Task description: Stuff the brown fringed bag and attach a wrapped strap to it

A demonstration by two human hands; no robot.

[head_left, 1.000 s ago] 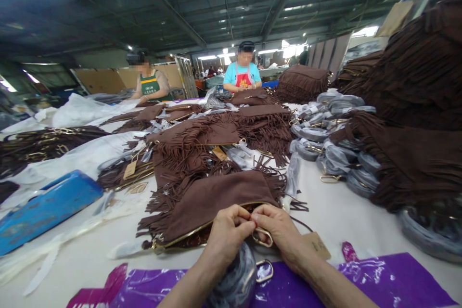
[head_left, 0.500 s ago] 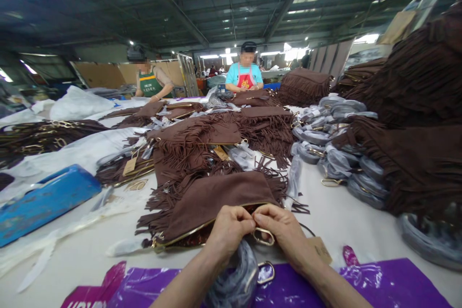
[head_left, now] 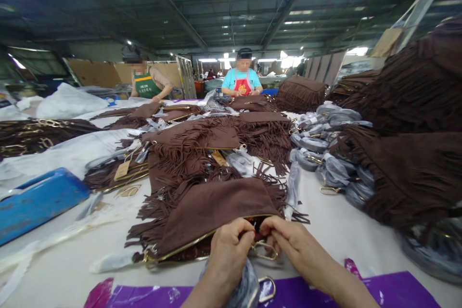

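Two hands at near edge of worktop (head_left: 332, 231): left hand (head_left: 227, 252), right hand (head_left: 296, 245). One brown fringed bag (head_left: 212, 209) under them, one gold clasp (head_left: 265, 250) between fingers. Two co-workers at far end: one in green apron (head_left: 146, 87), one in red apron (head_left: 242, 82). One blue tray (head_left: 36, 202) at left. One purple plastic sheet (head_left: 378, 291) in front. Many more fringed bags and wrapped straps (head_left: 325, 154), too heaped to count.

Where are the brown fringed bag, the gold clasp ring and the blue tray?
brown fringed bag (head_left: 216, 207), head view, on its flat suede front.
gold clasp ring (head_left: 264, 251), head view, on its metal loop.
blue tray (head_left: 39, 202), head view, on its side wall.
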